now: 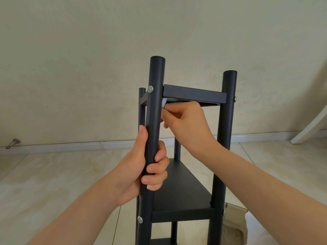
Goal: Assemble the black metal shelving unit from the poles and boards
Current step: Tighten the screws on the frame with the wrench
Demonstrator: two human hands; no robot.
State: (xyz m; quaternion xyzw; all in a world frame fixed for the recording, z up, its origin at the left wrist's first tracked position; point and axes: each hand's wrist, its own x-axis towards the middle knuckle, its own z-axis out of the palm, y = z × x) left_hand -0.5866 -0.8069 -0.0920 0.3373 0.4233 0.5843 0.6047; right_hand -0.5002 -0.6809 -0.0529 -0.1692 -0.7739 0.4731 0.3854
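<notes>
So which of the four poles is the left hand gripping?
The front-left pole, nearest the camera: the left hand wraps around it. The front-right pole and rear poles are untouched; the right hand pinches a white piece.

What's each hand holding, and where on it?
Left hand grips the front-left pole below the top board. Right hand pinches a small white piece under that board's corner.

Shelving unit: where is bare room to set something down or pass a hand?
Bare: middle board between poles; floor left of unit. Crowded: left hand and right hand pinching a white piece at the near-left pole, under the top board.
</notes>
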